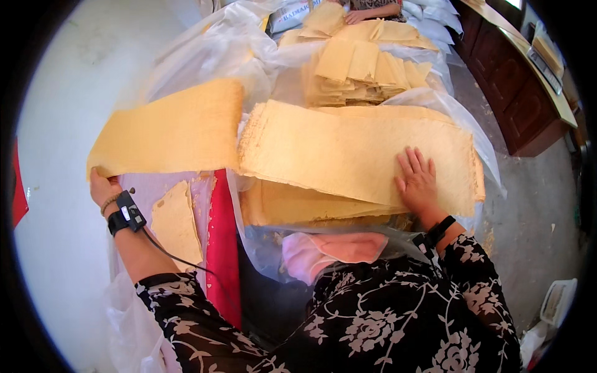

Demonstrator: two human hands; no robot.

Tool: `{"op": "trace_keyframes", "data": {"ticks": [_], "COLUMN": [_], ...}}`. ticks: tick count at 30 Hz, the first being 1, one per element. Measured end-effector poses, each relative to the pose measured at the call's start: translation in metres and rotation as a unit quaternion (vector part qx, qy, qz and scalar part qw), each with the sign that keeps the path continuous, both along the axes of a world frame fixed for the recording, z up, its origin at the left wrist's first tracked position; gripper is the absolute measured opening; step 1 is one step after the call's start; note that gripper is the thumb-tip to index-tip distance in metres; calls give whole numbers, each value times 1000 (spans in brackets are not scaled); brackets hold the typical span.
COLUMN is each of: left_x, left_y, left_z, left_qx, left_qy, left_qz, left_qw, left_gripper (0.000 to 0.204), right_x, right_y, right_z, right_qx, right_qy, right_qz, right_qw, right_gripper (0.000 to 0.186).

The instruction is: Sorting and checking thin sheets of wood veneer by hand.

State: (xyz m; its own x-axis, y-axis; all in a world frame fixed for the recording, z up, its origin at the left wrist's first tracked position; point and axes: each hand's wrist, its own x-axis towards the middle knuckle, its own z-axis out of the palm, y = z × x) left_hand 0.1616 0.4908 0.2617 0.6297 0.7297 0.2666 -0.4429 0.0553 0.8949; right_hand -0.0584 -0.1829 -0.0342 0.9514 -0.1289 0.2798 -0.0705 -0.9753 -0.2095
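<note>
My left hand (104,186) is closed on the near left corner of a thin yellow sheet (168,130) that looks like tofu skin. That sheet is held out on the left, its right edge meeting the end of a stack of similar sheets (336,146). Flat on the right part of the stack's top sheet lies my right hand (418,183), fingers spread. Under the top sheets, more yellow sheets (280,202) show along the near side, with clear plastic film around them. A broken piece of sheet (177,217) rests on a pale surface below my left forearm.
Beyond the stack lies a pile of smaller folded sheets (367,68). Another person's hand (367,13) is at the far end, by white sacks (429,18). A red strip (222,248) and a pink cloth (336,248) are close to me. Dark wooden cabinets (516,93) stand at right.
</note>
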Motion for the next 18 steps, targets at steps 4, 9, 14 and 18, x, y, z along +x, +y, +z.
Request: {"op": "trace_keyframes", "data": {"ticks": [4,9,14,18], "left_x": [-40,-32,-131,-210], "left_y": [-81,-233,-443,-522], "left_z": [39,-1,-109,-202], "left_qx": [309,698,758,705], "left_qy": [-27,-44,-186,-197], "left_qz": [1,108,-95,-293], "left_qw": [951,706,618,616], "left_gripper": [35,28,5,5], "right_x": [2,-4,-17,-34], "right_y": [0,-19,-45,-46], "right_z": [4,-6,7,60], "right_qx": [4,41,527,870], "right_qy": [-9,-22,35,59], "right_qz": [9,19,-23,-51], "right_qw": [1000,999,849,487], "right_gripper": [58,54,49,45]}}
